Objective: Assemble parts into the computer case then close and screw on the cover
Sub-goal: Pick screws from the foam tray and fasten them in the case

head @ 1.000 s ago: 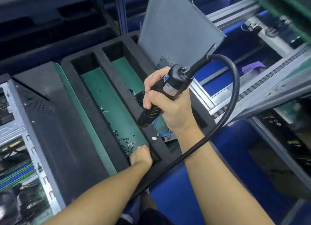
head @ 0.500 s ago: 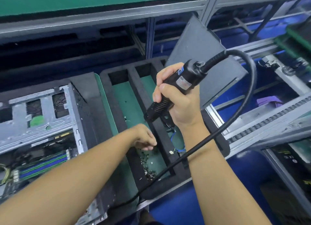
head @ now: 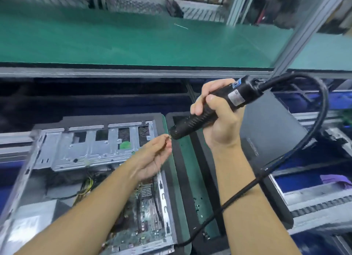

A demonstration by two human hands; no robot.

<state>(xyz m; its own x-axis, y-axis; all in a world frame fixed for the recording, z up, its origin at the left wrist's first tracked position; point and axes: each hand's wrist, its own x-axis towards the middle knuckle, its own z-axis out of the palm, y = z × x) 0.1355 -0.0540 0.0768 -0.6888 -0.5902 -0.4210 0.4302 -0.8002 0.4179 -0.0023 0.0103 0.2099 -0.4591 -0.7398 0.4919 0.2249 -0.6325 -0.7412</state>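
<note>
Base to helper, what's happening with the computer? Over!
Left grip pinches small screw at tip of black electric screwdriver, held by right grip. Silver metal computer case open, grey metal cover off.

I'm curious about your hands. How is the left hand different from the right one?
The right hand wraps fully round the black screwdriver; the left hand only pinches a tiny part at its tip. The right hand sits higher than the left hand. Both are bare.

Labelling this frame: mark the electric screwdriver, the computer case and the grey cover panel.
electric screwdriver [head: 236,99]: head view, labelled upper body.
computer case [head: 85,151]: head view, metal drive bay.
grey cover panel [head: 270,125]: head view, flat face.
</note>
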